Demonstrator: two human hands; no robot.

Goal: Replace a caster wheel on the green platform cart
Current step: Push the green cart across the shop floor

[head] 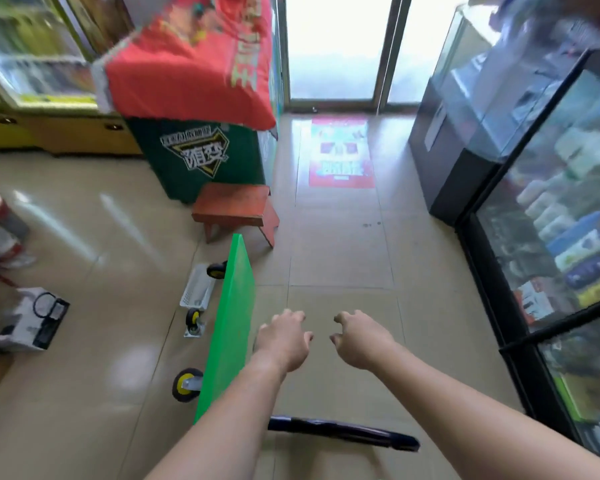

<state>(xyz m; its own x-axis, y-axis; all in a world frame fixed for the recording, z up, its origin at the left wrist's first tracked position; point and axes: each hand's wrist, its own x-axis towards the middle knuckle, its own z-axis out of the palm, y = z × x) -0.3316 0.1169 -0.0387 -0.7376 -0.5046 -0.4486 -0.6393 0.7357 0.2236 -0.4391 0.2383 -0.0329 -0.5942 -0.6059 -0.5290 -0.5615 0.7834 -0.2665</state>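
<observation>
Two grips held out empty, fingers loosely curled, pinching nothing: left grip (284,341) just right of the cart (234,327), right grip (361,337) beside it. Cart stands on edge on the floor (340,251), underside facing left, black handle (343,433) at the near end. Mounted caster (187,384) near end. Loose caster (194,322) on the floor left of the cart, by a white basket (198,289).

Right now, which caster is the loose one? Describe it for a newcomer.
Find the green platform cart standing on edge mid-floor. Left of it lies a white basket; the loose caster sits just nearer the camera. Unlike the cart's two mounted wheels, it stands apart on its own metal plate.
</observation>
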